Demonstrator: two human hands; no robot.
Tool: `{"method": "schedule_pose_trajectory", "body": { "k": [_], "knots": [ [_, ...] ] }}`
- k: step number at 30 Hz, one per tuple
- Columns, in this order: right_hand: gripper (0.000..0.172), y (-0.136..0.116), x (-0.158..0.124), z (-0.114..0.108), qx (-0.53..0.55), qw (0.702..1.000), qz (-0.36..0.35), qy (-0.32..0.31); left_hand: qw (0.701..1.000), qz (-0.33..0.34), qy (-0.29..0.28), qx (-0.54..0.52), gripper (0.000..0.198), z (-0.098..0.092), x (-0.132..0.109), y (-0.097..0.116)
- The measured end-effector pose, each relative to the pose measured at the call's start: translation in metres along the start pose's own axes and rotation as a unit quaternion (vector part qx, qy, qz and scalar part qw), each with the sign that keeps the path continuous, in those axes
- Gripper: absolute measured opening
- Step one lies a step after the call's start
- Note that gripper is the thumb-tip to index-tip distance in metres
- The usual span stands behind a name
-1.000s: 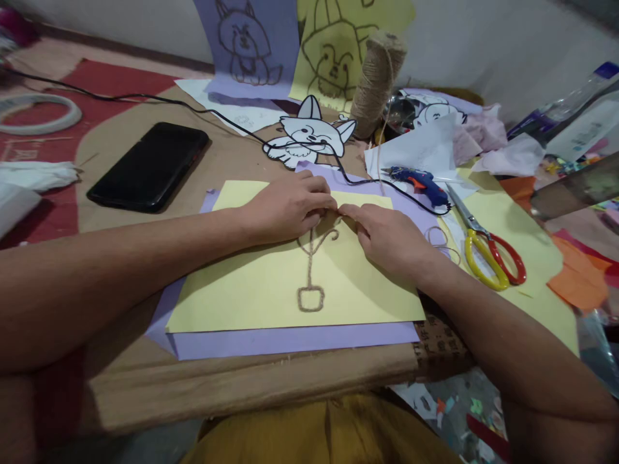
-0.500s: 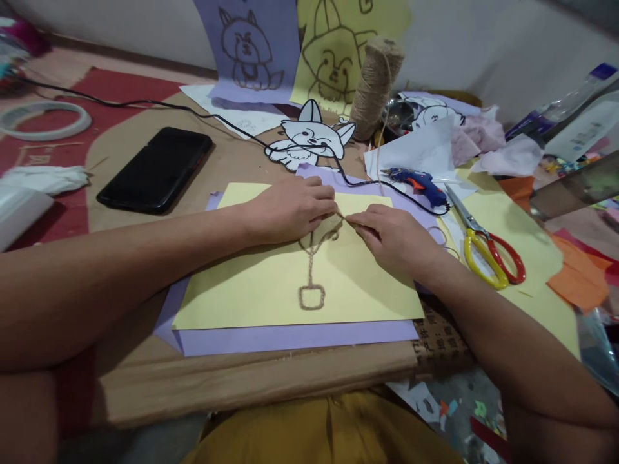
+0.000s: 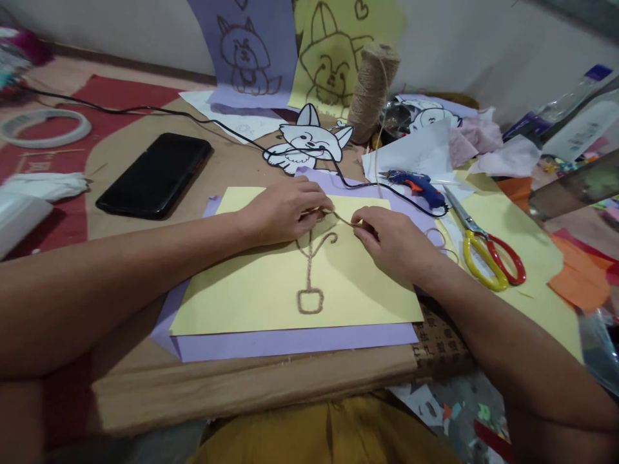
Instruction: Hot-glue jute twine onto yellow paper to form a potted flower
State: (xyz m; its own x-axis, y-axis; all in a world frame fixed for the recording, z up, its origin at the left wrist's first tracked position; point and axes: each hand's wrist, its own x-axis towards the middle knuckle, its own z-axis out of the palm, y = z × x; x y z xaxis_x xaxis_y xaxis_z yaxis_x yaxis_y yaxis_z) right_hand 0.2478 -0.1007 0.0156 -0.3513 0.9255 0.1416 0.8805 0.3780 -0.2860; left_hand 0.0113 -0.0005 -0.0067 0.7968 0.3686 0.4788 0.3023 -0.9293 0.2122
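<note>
A yellow paper sheet [image 3: 271, 290] lies on a purple sheet [image 3: 290, 340] on a brown board. Brown twine [image 3: 310, 283] is stuck on the yellow sheet as a small square with a stem and two curls. My left hand [image 3: 285, 209] rests on the sheet's upper part, its fingers pinched on one end of a loose twine strand [image 3: 341, 219]. My right hand [image 3: 394, 241] pinches the other end, a short way to the right, so the strand runs taut between them above the curls.
A black phone [image 3: 155, 174] lies at the left. A twine spool [image 3: 370, 93], a blue glue gun [image 3: 418, 183] with its black cord, and yellow-and-red scissors [image 3: 488, 251] sit at the right. Animal drawings and a cat cut-out [image 3: 307, 138] stand behind. Paper scraps clutter the right side.
My hands, close together a second ago, have drawn apart a little. A short length of twine now shows stretched between them.
</note>
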Motion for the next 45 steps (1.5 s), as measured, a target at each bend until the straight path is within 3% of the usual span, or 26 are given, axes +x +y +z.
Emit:
{"method": "schedule_pose_trajectory", "body": {
  "k": [5, 11, 19, 35, 40, 45],
  "knots": [
    [0.016, 0.0, 0.001, 0.0, -0.011, 1.0, 0.018, 0.003, 0.998, 0.038, -0.014, 0.043, 0.031, 0.002, 0.002, 0.0],
    [0.016, 0.0, 0.002, -0.001, -0.033, 0.997, 0.067, 0.021, 0.998, 0.022, -0.021, 0.06, 0.032, 0.001, 0.0, 0.002],
    [0.015, 0.0, 0.002, 0.0, -0.017, 0.997, 0.07, 0.028, 0.996, 0.042, -0.042, 0.072, 0.03, -0.002, 0.001, 0.006],
    [0.015, -0.013, -0.007, -0.001, -0.005, 1.0, 0.012, 0.0, 0.993, 0.046, -0.082, 0.071, 0.034, -0.003, 0.004, 0.01],
    [0.019, -0.02, -0.009, -0.001, 0.005, 0.999, -0.032, -0.028, 0.997, 0.031, -0.049, 0.044, 0.036, -0.003, -0.001, 0.008],
    [0.016, -0.017, -0.009, 0.002, 0.007, 0.997, -0.082, 0.013, 0.999, 0.034, -0.009, 0.001, 0.029, -0.002, -0.006, 0.006]
  ]
}}
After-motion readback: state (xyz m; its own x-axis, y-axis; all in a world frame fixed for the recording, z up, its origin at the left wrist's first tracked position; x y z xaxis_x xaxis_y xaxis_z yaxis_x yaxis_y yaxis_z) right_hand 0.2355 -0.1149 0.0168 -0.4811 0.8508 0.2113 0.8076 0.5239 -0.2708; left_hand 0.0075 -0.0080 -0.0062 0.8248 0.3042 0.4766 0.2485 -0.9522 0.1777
